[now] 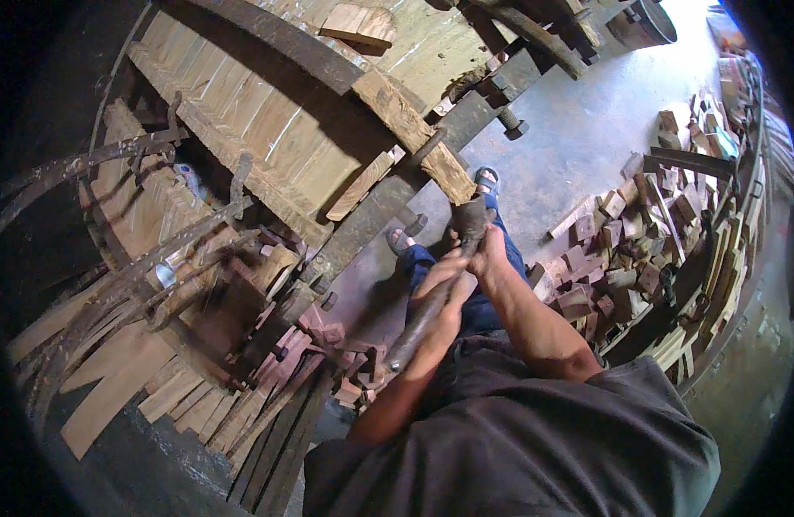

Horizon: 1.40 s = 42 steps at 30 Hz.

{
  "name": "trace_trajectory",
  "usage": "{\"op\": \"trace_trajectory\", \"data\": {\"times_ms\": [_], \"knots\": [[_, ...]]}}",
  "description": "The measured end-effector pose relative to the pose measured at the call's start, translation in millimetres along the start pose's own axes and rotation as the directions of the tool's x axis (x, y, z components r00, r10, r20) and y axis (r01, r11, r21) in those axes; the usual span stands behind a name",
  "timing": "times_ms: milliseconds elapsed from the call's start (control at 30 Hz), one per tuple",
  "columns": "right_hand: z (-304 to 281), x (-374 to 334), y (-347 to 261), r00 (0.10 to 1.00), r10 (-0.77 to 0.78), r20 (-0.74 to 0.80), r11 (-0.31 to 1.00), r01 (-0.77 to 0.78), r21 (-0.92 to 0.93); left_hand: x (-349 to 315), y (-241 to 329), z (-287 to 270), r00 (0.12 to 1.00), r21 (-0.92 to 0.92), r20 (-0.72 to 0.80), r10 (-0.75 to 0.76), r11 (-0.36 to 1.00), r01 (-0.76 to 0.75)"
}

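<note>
My left hand (446, 265) and my right hand (490, 250) are close together in front of my body, both closed around a long dark metal bar (425, 320) with a pipe-like shaft. The bar slants from lower left up to a thick dark upper end (470, 217). That end lies right by the near end of a rough wooden beam (414, 125); whether they touch I cannot tell. Part of my grip is hidden behind the shaft and wrists. A metal ring (429, 146) sits on the beam, beside a heavy steel clamp bar (362, 226).
Pressed boards with white seams (268, 121) fill the clamp frame at upper left. Wood offcuts (617, 233) are heaped on the floor at right. Loose slats (121, 379) lie at lower left. A bucket (643, 24) stands far right; a large bolt (512, 122) sticks out of the frame.
</note>
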State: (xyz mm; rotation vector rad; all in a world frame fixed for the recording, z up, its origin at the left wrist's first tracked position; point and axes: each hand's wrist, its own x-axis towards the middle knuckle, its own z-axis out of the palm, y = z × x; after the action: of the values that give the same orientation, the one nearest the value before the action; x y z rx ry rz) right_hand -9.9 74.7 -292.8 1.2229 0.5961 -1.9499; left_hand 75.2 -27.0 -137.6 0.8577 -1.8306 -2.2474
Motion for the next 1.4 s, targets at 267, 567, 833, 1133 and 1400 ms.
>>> {"op": "trace_trajectory", "data": {"times_ms": [267,567,833,1133,1400], "knots": [[15,-16,32,0.973,-0.214,-0.082,0.961,0.195,-0.197,-107,-67,-166,0.645,-0.829,-0.448,-0.619,0.557,-0.042],[15,-11,52,0.886,-0.396,-0.24,0.886,0.3,-0.354,-77,-221,-220,0.46,-0.948,-0.275,-0.844,0.318,0.017],[-13,-18,37,0.943,-0.317,0.096,0.775,0.316,-0.547,-18,-267,-220,0.373,-0.995,-0.056,-0.926,0.02,-0.1],[67,-78,36,0.943,-0.329,-0.045,0.616,0.178,-0.768,12,-287,-167,0.576,-0.961,0.048,-0.816,-0.195,-0.197],[44,-45,28,0.961,-0.274,0.042,0.681,0.225,-0.697,27,-281,-180,0.391,-0.94,-0.003,-0.92,-0.131,-0.314]]}}
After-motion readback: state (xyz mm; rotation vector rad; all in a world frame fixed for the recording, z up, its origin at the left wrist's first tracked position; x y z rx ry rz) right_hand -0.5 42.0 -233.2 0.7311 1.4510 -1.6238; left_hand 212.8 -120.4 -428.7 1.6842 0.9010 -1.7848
